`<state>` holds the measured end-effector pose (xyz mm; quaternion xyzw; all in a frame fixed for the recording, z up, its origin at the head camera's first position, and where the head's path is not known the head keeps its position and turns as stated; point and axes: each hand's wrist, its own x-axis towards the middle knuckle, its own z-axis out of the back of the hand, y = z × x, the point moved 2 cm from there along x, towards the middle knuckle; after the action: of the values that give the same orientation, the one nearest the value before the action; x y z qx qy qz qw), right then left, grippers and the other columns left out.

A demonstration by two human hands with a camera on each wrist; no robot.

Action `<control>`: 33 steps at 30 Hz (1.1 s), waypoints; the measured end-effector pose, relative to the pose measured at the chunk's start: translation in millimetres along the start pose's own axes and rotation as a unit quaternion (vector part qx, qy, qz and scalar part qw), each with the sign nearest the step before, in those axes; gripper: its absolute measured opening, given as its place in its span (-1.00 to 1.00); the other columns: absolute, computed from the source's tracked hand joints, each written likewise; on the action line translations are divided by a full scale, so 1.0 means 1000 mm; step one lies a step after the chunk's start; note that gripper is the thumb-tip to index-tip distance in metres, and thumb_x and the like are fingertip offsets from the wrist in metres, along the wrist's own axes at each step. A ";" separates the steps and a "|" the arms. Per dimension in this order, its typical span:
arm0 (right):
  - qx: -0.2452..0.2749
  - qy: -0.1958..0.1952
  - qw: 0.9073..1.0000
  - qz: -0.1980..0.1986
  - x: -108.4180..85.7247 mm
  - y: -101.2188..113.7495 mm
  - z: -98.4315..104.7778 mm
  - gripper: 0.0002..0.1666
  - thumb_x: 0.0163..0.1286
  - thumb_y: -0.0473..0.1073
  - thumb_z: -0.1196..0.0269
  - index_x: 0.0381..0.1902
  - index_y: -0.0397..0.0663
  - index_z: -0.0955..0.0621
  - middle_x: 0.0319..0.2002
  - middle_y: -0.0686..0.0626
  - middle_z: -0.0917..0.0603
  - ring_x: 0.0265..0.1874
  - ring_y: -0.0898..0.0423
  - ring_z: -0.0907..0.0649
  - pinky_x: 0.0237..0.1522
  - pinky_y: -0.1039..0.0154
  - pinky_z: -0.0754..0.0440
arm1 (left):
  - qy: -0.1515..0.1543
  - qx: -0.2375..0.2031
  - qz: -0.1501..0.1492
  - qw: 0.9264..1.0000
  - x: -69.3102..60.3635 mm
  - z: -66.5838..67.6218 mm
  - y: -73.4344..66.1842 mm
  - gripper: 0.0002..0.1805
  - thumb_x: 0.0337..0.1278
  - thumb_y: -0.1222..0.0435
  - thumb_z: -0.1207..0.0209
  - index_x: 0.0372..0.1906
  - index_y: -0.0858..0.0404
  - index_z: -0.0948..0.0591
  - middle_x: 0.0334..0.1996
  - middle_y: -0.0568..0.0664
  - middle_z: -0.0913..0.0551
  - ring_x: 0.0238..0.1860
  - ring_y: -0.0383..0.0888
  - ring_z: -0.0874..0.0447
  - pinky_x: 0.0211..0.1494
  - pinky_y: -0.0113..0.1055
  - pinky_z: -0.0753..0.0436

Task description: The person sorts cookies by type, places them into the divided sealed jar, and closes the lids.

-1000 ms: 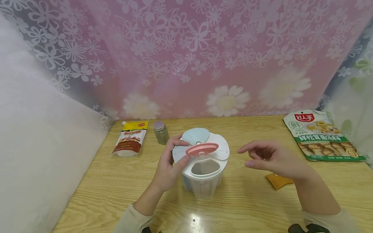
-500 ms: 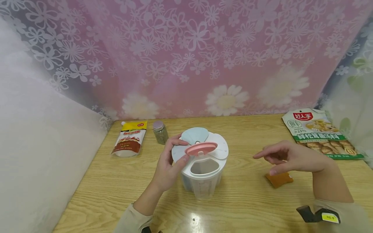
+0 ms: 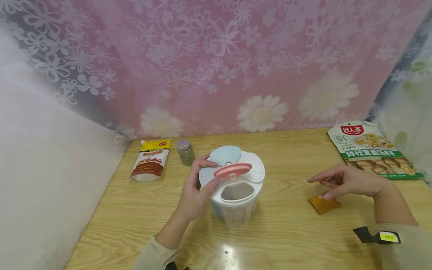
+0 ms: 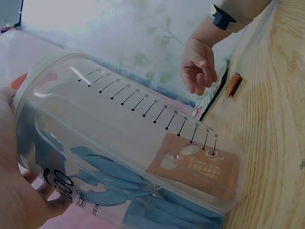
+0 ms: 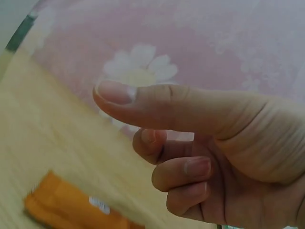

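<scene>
A clear plastic storage container (image 3: 236,217) with a white lid stands on the table, its pink flap (image 3: 233,170) raised over an uncovered opening. My left hand (image 3: 194,195) grips the container at the lid's left side, thumb by the pink flap. Through the wall in the left wrist view, an orange sachet (image 4: 195,164) lies at the bottom of the marked compartment, with blue packets (image 4: 114,171) in the part beside it. My right hand (image 3: 351,182) hovers just over another orange sachet (image 3: 324,204) on the table, its fingers loosely bent and holding nothing.
At the back left lie a yellow, white and brown pouch (image 3: 150,161) and a small glass jar (image 3: 186,152) of dried herbs with a pinkish lid. A large green and white mushroom soup packet (image 3: 372,150) lies at the back right, behind my right hand.
My right hand has moved away from the container to the right, until it is over the orange sachet. The left hand keeps its grip on the container.
</scene>
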<state>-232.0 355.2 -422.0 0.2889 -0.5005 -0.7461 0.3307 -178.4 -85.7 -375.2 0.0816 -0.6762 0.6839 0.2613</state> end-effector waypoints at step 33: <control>-0.104 -0.064 0.990 -0.072 -0.010 -0.029 -0.016 -0.58 0.30 -0.23 -0.37 0.07 -0.29 -0.58 -0.10 -0.01 -0.73 -0.18 0.29 -0.68 -0.18 0.42 -0.64 | -0.008 0.005 -0.001 1.000 0.001 0.000 0.001 -0.62 0.21 0.31 -0.14 0.10 0.34 -0.42 0.39 0.17 -0.29 0.41 0.12 -0.31 0.31 -0.35 -0.51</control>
<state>-219.2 361.8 -453.4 0.2401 -0.4185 -0.8327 0.2716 -179.5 -85.1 -375.6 0.0893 -0.6751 0.6861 0.2558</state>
